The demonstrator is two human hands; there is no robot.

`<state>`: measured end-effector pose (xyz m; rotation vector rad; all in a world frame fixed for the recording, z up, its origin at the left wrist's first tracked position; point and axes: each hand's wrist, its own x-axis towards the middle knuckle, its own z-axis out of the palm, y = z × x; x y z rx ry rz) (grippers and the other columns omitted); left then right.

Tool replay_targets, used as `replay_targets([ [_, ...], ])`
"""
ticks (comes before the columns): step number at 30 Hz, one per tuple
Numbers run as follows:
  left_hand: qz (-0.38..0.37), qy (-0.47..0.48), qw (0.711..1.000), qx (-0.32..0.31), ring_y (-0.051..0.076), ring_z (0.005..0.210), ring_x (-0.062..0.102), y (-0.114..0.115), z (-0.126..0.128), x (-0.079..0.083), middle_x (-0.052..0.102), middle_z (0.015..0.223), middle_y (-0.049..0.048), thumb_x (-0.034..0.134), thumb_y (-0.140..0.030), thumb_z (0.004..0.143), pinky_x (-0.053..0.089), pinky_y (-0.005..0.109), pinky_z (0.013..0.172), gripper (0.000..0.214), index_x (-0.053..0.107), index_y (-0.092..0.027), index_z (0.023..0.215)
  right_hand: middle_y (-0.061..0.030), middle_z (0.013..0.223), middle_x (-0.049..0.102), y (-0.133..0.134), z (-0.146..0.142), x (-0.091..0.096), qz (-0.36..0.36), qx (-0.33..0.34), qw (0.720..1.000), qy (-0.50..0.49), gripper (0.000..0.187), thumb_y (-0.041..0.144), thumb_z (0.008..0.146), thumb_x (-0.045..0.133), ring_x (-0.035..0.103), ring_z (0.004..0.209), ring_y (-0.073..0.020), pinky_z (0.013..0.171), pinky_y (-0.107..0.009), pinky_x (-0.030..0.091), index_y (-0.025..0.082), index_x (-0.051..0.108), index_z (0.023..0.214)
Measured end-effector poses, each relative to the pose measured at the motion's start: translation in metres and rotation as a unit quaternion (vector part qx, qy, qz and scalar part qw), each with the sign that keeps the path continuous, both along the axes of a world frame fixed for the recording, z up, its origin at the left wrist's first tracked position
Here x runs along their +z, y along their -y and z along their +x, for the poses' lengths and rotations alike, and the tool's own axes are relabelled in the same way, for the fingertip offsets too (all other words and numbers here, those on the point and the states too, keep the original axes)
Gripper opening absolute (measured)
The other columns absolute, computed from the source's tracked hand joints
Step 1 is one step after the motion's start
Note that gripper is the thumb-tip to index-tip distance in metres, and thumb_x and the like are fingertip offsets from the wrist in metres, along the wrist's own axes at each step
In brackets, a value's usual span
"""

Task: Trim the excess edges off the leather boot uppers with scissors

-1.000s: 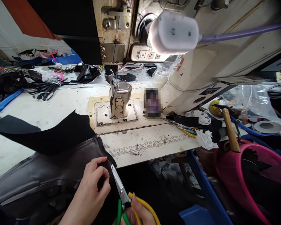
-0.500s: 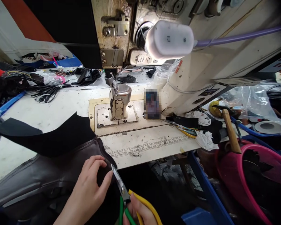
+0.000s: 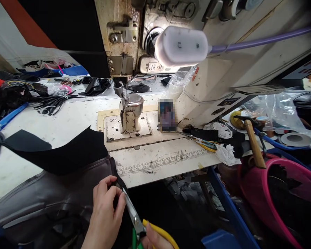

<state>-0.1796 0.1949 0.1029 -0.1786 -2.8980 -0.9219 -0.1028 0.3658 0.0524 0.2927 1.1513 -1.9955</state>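
Observation:
My left hand is closed at the right edge of a dark brown leather piece, its fingers and thumb curled in on that edge. A black fabric layer stands up along the top of the leather. In my right hand, low in the picture, is a pair of scissors with yellow and green handles. Its blades point up and left along the leather's dark edge strip, right beside my left thumb. The blade tips are partly hidden among the material and my fingers.
A sewing machine post rises from the white table beyond the leather, below a lit lamp. Rightward lie another pair of scissors, crumpled white paper and a hammer. A pink bin stands lower right.
My left hand has moved slightly right, its thumb now closer to its fingers. The leather and black fabric have shifted a little to the right. The scissors have stayed nearly in place.

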Motion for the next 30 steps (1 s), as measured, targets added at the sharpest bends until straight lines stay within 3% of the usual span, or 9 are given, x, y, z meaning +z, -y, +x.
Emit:
replay_targets([
  [3, 0.019, 0.020, 1.000, 0.015, 0.032, 0.114, 0.045, 0.000, 0.005, -0.002, 0.046, 0.120, 0.0107, 0.046, -0.034, 0.091, 0.049, 0.051, 0.087, 0.024, 0.056, -0.021, 0.072, 0.0014, 0.041, 0.037, 0.000, 0.007, -0.022, -0.059, 0.020, 0.998, 0.028, 0.078, 0.084, 0.079, 0.038, 0.032, 0.038, -0.0070, 0.039, -0.020, 0.023, 0.015, 0.048, 0.045],
  [7, 0.030, 0.061, 0.998, -0.001, 0.033, 0.122, 0.041, 0.002, 0.005, -0.002, 0.042, 0.130, 0.0095, 0.045, -0.034, 0.092, 0.048, 0.054, 0.091, 0.025, 0.055, -0.022, 0.072, 0.0026, 0.041, 0.037, -0.002, 0.011, -0.050, -0.105, -0.019, 0.994, 0.035, 0.074, 0.085, 0.073, 0.048, 0.032, 0.038, -0.0072, 0.038, -0.020, 0.023, 0.016, 0.049, 0.047],
  [10, 0.031, 0.068, 0.997, -0.019, 0.033, 0.127, 0.036, 0.005, 0.007, 0.001, 0.036, 0.140, 0.0073, 0.044, -0.032, 0.092, 0.045, 0.057, 0.096, 0.025, 0.055, -0.023, 0.072, 0.0013, 0.039, 0.038, -0.001, 0.002, -0.056, -0.173, 0.040, 0.983, 0.043, 0.081, 0.088, 0.075, 0.036, 0.035, 0.035, -0.0079, 0.036, -0.019, 0.023, 0.014, 0.054, 0.048],
  [12, 0.029, 0.065, 0.997, -0.030, 0.033, 0.131, 0.033, 0.005, 0.009, 0.003, 0.033, 0.145, 0.0059, 0.044, -0.032, 0.092, 0.043, 0.058, 0.099, 0.025, 0.055, -0.023, 0.072, 0.0002, 0.036, 0.039, -0.001, -0.008, -0.050, -0.217, 0.069, 0.972, 0.057, 0.086, 0.089, 0.077, 0.030, 0.037, 0.032, -0.0086, 0.034, -0.019, 0.024, 0.012, 0.058, 0.050],
  [17, 0.042, 0.032, 0.999, -0.007, 0.032, 0.125, 0.042, 0.005, 0.007, 0.006, 0.038, 0.139, 0.0096, 0.045, -0.030, 0.090, 0.047, 0.056, 0.094, 0.020, 0.054, -0.022, 0.075, 0.0027, 0.034, 0.041, -0.003, -0.023, -0.025, -0.305, 0.088, 0.940, 0.122, 0.073, 0.081, 0.076, 0.047, 0.031, 0.024, -0.0084, 0.025, -0.020, 0.018, 0.012, 0.061, 0.058],
  [21, 0.012, -0.017, 0.999, 0.032, 0.031, 0.111, 0.051, 0.003, -0.002, 0.007, 0.046, 0.117, 0.0128, 0.053, -0.036, 0.087, 0.051, 0.049, 0.085, 0.016, 0.055, -0.021, 0.090, 0.0034, 0.034, 0.040, -0.008, -0.018, -0.012, -0.235, 0.064, 0.962, 0.122, 0.071, 0.080, 0.075, 0.051, 0.033, 0.025, -0.0080, 0.027, -0.019, 0.020, 0.011, 0.061, 0.059],
  [25, -0.049, -0.071, 0.996, 0.012, 0.030, 0.102, 0.052, -0.004, -0.006, 0.006, 0.047, 0.108, 0.0129, 0.053, -0.032, 0.088, 0.050, 0.049, 0.084, 0.014, 0.054, -0.018, 0.086, 0.0011, 0.037, 0.042, -0.015, -0.008, -0.004, -0.169, 0.040, 0.980, 0.095, 0.077, 0.082, 0.075, 0.048, 0.040, 0.034, -0.0077, 0.037, -0.018, 0.031, 0.008, 0.062, 0.058],
  [30, -0.118, -0.133, 0.984, -0.012, 0.029, 0.095, 0.051, -0.009, -0.006, 0.006, 0.051, 0.104, 0.0135, 0.059, -0.027, 0.088, 0.049, 0.044, 0.080, 0.013, 0.054, -0.015, 0.087, 0.0030, 0.038, 0.040, -0.026, 0.001, 0.006, -0.183, -0.004, 0.978, 0.104, 0.075, 0.080, 0.078, 0.047, 0.036, 0.032, -0.0071, 0.034, -0.019, 0.024, 0.009, 0.062, 0.060],
])
